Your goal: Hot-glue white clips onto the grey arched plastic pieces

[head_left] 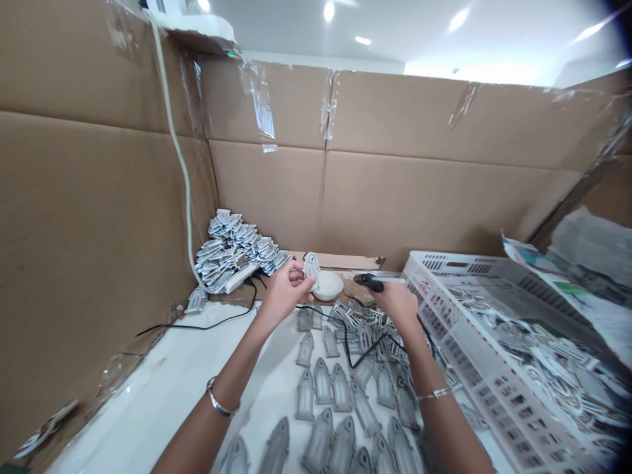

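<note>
My left hand (284, 289) pinches a small grey arch-shaped piece (311, 265) and holds it upright above the table. My right hand (397, 303) is closed round a black corded tool (370, 282) whose tip points left toward that piece. The tool's black cord (353, 352) trails over the table. Below both hands, several grey arch-shaped pieces (323, 382) lie in rows on the white table (162, 388). A white round dish (328, 286) sits just behind the held piece.
A heap of finished grey-white pieces (234, 253) lies at the back left corner. A white plastic crate (498, 342) full of similar pieces stands on the right. Cardboard walls (395, 171) enclose the table. A white cable (180, 158) hangs down the left wall.
</note>
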